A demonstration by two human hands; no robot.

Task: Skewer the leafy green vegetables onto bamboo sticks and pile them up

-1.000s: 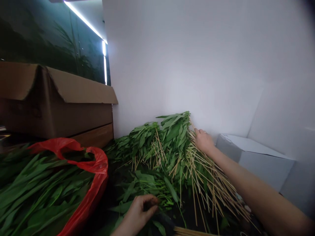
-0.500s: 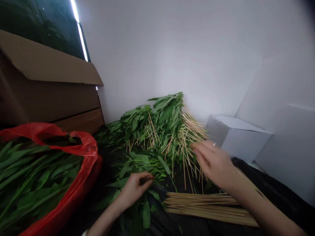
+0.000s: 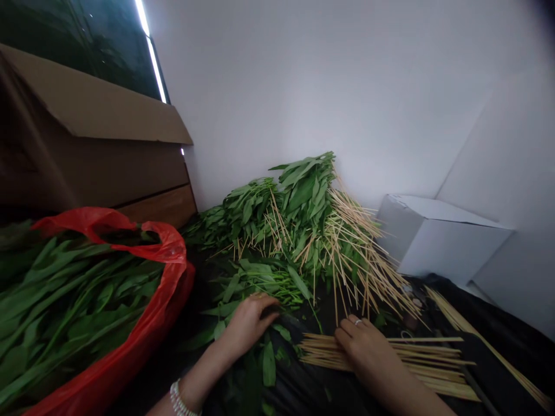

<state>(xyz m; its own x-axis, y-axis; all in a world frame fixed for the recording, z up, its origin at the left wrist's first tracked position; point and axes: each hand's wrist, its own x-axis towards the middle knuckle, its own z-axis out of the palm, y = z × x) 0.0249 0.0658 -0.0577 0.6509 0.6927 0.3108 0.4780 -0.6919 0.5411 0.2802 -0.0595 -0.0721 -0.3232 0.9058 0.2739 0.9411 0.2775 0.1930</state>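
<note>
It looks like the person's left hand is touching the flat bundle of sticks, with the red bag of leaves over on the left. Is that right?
Not quite: in the head view, it is the right hand that is touching the flat bundle of sticks; the left hand is by the leafy stems. The red bag of leaves is indeed over on the left.

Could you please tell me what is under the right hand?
Sticks lie under the right hand, showing to either side of it. The hand covers part of them, so whether any are gripped cannot be seen.
</note>
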